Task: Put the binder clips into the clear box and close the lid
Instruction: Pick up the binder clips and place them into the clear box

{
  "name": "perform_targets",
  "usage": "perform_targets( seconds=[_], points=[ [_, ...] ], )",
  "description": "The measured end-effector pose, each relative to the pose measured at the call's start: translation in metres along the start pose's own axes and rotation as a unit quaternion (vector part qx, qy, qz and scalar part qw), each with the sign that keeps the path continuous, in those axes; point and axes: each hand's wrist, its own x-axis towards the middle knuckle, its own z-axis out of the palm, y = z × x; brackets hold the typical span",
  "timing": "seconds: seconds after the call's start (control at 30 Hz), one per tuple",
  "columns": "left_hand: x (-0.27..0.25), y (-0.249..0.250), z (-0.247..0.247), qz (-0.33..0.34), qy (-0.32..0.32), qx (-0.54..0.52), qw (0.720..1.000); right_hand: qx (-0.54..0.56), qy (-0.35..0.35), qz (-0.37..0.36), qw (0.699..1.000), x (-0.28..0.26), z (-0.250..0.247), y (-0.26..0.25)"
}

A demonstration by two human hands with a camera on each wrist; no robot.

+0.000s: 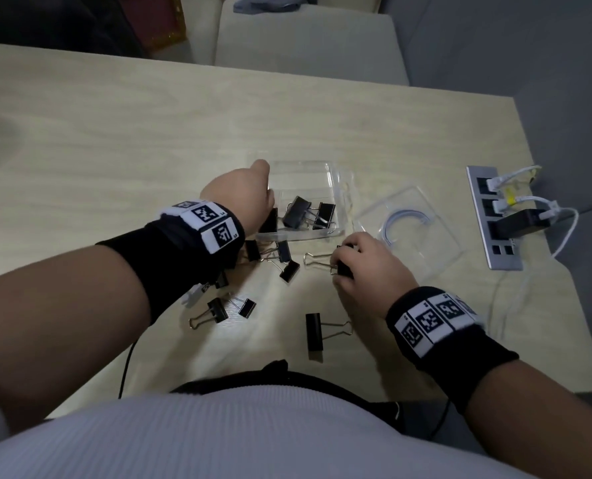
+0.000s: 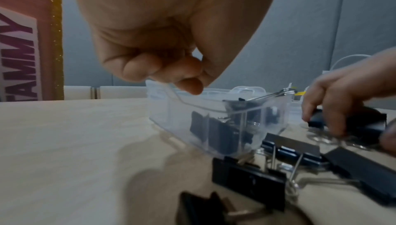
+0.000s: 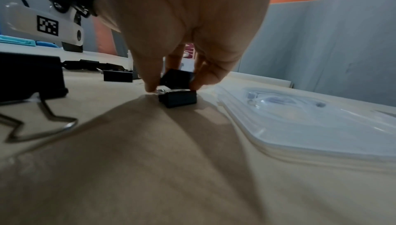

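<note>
The clear box (image 1: 336, 188) stands open mid-table with black binder clips (image 1: 296, 210) inside; its wall (image 2: 171, 115) shows them through the plastic. My left hand (image 1: 242, 191) hovers over the box's left rim, fingers (image 2: 186, 76) curled, and I see nothing in them. My right hand (image 1: 343, 267) is down on the table right of the box. It pinches a black binder clip (image 3: 177, 77) that sits atop another clip (image 3: 177, 99) lying on the table. The clear lid (image 1: 436, 243) lies flat beside my right hand. Several loose clips (image 1: 313, 331) lie in front of the box.
A grey power strip (image 1: 495, 216) with white plugs, cables and a black adapter (image 1: 522, 221) sits at the table's right edge. A beige chair (image 1: 308, 39) stands at the far side. A thin black cable (image 1: 128, 368) hangs off the near edge.
</note>
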Motion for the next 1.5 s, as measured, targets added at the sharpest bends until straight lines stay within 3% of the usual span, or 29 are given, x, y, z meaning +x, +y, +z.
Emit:
perform_targets(
  seconds=[0.07, 0.23, 0.5, 0.63, 0.9, 1.03, 1.27, 1.5],
  points=[
    [-0.004, -0.002, 0.000, 0.019, -0.007, 0.012, 1.000, 0.033, 0.024, -0.015, 0.999, -0.002, -0.006, 0.000],
    [-0.014, -0.005, 0.013, 0.154, 0.021, 0.045, 0.987, 0.063, 0.116, -0.067, 0.989, 0.001, -0.024, -0.004],
    [-0.004, 0.004, 0.015, 0.196, -0.016, 0.111, 0.974, 0.079, 0.177, 0.061, 0.979, 0.036, -0.039, -0.004],
    [0.013, 0.016, 0.009, 0.191, -0.046, 0.149, 0.969, 0.092, 0.170, 0.108, 0.975, 0.041, -0.036, 0.000],
    [0.019, 0.013, 0.012, 0.211, -0.019, 0.148, 0.966, 0.103, 0.145, 0.115, 0.977, 0.038, -0.035, 0.009],
    [0.015, -0.004, -0.004, 0.201, 0.009, 0.118, 0.972, 0.109, 0.138, 0.099, 0.979, 0.043, -0.036, 0.004],
    [-0.001, -0.020, -0.017, 0.158, -0.078, 0.074, 0.981, 0.105, 0.099, 0.031, 0.989, 0.059, -0.038, -0.018],
    [-0.013, -0.017, -0.010, 0.128, -0.028, 0.066, 0.989, 0.076, 0.102, 0.011, 0.992, 0.048, -0.043, -0.026]
  ],
)
